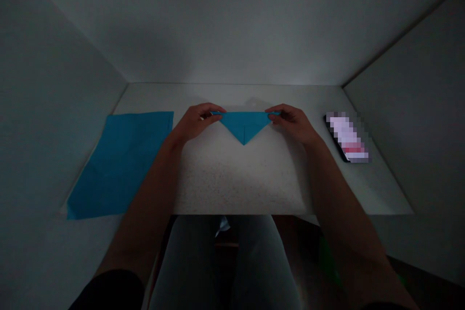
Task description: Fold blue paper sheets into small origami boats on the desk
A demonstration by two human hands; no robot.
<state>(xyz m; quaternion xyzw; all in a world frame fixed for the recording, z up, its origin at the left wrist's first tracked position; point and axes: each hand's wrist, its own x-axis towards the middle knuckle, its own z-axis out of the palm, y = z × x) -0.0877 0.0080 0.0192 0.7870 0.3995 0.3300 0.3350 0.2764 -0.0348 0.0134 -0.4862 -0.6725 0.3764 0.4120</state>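
Observation:
A small piece of blue paper (244, 125), folded into a triangle, is held over the pale table with its point toward me. A short vertical crease runs up from that point, and a fainter line crosses it. My left hand (199, 118) pinches the left corner between thumb and fingers. At the opposite corner, my right hand (288, 118) pinches the paper the same way. The fingers cover both corner tips. Whether the paper's underside touches the table I cannot tell.
A larger blue sheet (127, 160) lies flat on the left of the table (240, 184), partly behind my left forearm. On the right lies a phone (347, 138) with a blurred lit screen. Walls close in the table at the back and both sides.

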